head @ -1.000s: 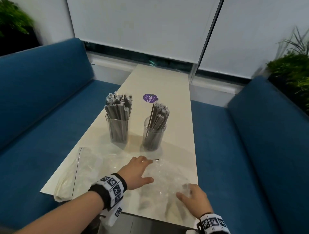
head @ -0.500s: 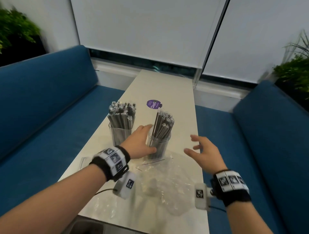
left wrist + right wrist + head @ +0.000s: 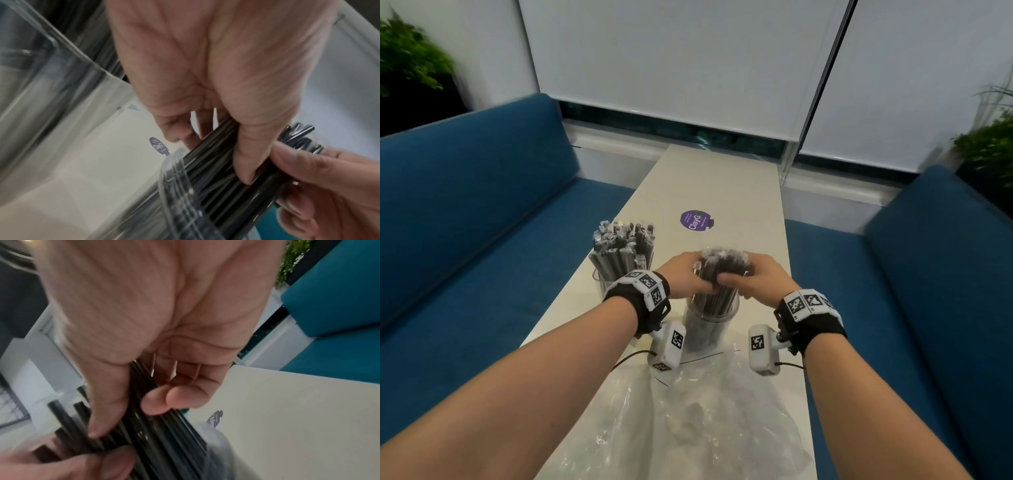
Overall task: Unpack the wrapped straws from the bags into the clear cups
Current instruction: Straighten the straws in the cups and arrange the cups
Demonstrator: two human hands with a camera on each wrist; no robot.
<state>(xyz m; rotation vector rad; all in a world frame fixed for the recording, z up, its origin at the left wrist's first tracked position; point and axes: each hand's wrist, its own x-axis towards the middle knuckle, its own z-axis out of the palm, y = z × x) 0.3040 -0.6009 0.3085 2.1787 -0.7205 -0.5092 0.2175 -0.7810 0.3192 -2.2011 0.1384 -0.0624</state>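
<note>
**Both hands grip the straws in the nearer cup**

At the centre of the head view, the left hand (image 3: 681, 277) and right hand (image 3: 760, 279) close from 9 and 3 o'clock round the bundle of wrapped straws (image 3: 722, 263) standing in the nearer clear cup (image 3: 710, 322) on the worktop (image 3: 743, 192). At 10 o'clock stands a second cup (image 3: 619, 281), full of straws. An emptied clear bag (image 3: 705, 421) lies at 6 o'clock.

In the left wrist view, the left hand's (image 3: 216, 73) grip is curled about the dark straws (image 3: 222, 164), thumb pressed on them, above the cup's rim (image 3: 174, 175).

In the right wrist view, the right hand (image 3: 154, 318) pinches the straws (image 3: 164, 439) between thumb and fingers.
</note>
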